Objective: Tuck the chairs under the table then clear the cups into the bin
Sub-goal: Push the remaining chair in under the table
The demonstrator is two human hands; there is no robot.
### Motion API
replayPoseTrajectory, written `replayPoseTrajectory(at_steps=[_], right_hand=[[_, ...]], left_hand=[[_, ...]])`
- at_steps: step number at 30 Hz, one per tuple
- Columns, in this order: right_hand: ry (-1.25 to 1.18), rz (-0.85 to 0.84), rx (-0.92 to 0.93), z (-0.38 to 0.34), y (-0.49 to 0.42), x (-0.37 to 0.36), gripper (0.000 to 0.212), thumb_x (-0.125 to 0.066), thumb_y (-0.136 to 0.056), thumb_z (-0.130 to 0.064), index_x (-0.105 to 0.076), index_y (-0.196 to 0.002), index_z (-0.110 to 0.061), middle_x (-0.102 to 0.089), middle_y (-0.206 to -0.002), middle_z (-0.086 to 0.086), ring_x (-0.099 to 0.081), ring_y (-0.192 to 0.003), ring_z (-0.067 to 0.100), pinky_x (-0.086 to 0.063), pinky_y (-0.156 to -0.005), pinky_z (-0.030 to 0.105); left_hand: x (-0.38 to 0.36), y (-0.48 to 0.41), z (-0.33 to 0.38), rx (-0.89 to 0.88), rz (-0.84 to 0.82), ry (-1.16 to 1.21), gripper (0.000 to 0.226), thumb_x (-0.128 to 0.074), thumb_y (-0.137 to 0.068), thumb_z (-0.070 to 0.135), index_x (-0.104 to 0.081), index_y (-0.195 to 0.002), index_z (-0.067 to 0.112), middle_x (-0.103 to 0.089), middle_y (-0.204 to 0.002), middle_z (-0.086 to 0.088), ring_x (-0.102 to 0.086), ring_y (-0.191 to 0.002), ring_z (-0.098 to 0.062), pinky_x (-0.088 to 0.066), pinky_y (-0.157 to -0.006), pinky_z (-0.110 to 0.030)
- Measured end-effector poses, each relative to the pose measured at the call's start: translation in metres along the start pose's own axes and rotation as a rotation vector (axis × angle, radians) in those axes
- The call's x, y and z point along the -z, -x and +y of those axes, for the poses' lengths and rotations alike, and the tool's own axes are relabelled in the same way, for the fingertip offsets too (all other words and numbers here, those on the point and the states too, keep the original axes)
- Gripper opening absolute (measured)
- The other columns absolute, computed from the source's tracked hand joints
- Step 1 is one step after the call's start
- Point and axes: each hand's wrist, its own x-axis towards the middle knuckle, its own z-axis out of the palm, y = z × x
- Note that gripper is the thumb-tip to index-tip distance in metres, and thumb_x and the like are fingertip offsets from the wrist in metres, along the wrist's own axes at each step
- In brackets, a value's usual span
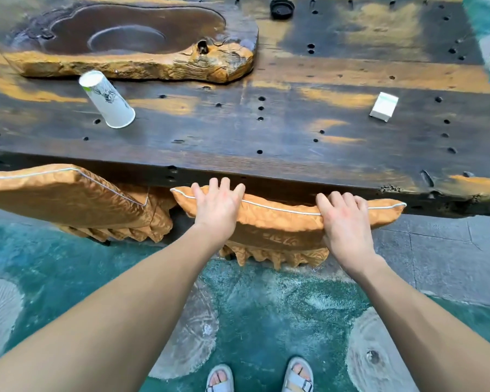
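A chair with an orange cushion [277, 222] sits mostly under the dark wooden table [294, 154]; only its near edge sticks out. My left hand [217, 206] lies flat on the cushion's left part, fingers spread. My right hand [344, 219] curls over the cushion's near edge on the right. A second orange-cushioned chair [60, 193] stands to the left, also partly under the table. A white paper cup [108, 100] rests upside down and tilted on the table's left part.
A carved wooden tea tray [130, 43] lies at the table's far left. A black lid [282, 9] sits at the far edge, a small white box [384, 106] at the right. Teal patterned floor and my sandalled feet [259, 374] are below.
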Motion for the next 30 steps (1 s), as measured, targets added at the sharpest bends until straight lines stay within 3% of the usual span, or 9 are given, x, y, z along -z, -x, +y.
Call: replayPoseTrajectory(at_steps=[14,22,26,30], right_hand=[[0.008,-0.004,-0.018,-0.007,-0.008,0.003,0.062,-0.08,-0.056,-0.005,-0.054,-0.111,-0.015,-0.055,-0.097,0.007,-0.05,-0.091,0.033,-0.037,-0.085,0.045],[-0.029,-0.002,-0.093,-0.015,-0.009,0.004,0.053,-0.071,-0.07,0.001,-0.054,-0.116,-0.017,-0.057,-0.101,0.007,-0.051,-0.096,0.033,-0.036,-0.094,0.045],[-0.072,-0.064,-0.125,-0.021,-0.011,0.009,0.05,-0.061,-0.078,0.002,-0.05,-0.123,-0.016,-0.058,-0.11,0.009,-0.052,-0.107,0.035,-0.033,-0.105,0.046],[-0.067,-0.163,-0.117,-0.043,-0.001,0.013,0.068,-0.073,-0.076,-0.023,-0.041,-0.135,-0.013,-0.052,-0.13,0.008,-0.045,-0.128,0.035,-0.019,-0.122,0.055]], left_hand=[[-0.004,-0.011,-0.01,-0.043,0.052,-0.003,0.052,-0.062,-0.073,-0.004,-0.049,-0.116,0.023,-0.048,-0.114,-0.006,-0.045,-0.111,-0.034,-0.031,-0.101,-0.065],[-0.009,-0.012,-0.012,-0.056,0.088,0.004,0.05,-0.062,-0.074,-0.004,-0.05,-0.114,0.023,-0.048,-0.113,-0.006,-0.044,-0.111,-0.033,-0.031,-0.098,-0.065],[-0.01,-0.012,-0.013,-0.07,0.068,0.001,0.056,-0.065,-0.071,-0.003,-0.047,-0.117,0.023,-0.047,-0.115,-0.007,-0.043,-0.111,-0.032,-0.033,-0.098,-0.065],[-0.01,0.008,-0.015,-0.108,0.073,-0.036,0.07,-0.075,-0.066,0.015,-0.041,-0.126,0.023,-0.046,-0.118,-0.006,-0.043,-0.115,-0.032,-0.024,-0.106,-0.074]])
